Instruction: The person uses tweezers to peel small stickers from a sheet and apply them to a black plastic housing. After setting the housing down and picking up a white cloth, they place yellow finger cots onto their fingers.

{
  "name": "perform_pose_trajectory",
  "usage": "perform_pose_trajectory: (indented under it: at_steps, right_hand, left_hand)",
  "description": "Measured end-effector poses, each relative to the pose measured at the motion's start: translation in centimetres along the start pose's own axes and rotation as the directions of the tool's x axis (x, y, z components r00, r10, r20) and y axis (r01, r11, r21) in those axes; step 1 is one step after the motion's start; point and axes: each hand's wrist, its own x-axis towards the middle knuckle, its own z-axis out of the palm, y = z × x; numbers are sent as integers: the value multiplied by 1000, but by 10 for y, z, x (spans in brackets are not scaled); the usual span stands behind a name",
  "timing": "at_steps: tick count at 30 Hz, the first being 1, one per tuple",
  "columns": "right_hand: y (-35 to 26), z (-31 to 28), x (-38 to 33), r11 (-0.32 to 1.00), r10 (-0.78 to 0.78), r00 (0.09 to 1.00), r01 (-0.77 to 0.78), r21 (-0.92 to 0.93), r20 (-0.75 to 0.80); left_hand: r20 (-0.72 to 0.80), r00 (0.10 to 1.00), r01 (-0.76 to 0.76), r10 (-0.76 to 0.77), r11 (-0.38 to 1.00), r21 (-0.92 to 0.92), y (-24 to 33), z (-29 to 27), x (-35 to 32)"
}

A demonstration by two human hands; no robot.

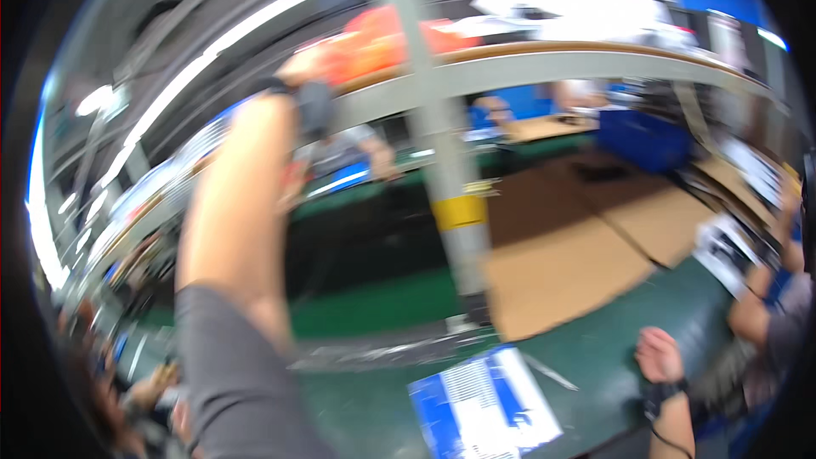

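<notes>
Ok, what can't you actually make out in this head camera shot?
- Left hand: motion blur; whether it grips the orange bundle on the overhead shelf cannot be told.
- Right hand: fist resting on the green table, palm side hidden.
- Blue-and-white printed sheet: too blurred to tell its content.

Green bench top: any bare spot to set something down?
Bare green strip between the blue-and-white sheet and the right hand. More green left of the sheet. Cardboard behind is bare. The right edge is crowded with papers and another person's arm.
</notes>
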Motion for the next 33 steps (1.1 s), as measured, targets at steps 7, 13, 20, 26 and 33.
perform_pose_trajectory:
  at_steps: [7, 13, 20, 26, 33]
  right_hand:
    - [-17, -7, -2, 985, 110, 994, -109, -132, 3]
    - [-22, -17, -6, 973, 139, 989, -128, -194, 43]
    - [-58, 87, -40, 798, 147, 950, 52, -601, 276]
    - [39, 234, -69, 749, 496, 756, -124, -651, 427]
    - [117, 259, -48, 738, 396, 801, 14, -674, 450]
  left_hand:
    - [-680, 492, 715, -544, 698, -40, 47, 59, 35]
    - [-916, 344, 501, 208, 784, 366, 90, 18, -38]
    - [-862, 493, -154, -121, 962, -224, 284, 146, -189]
    - [-417, 804, -62, -425, 637, -768, 364, 268, -239]
    - [-75, 838, -5, -540, 131, -991, 346, 325, -249]
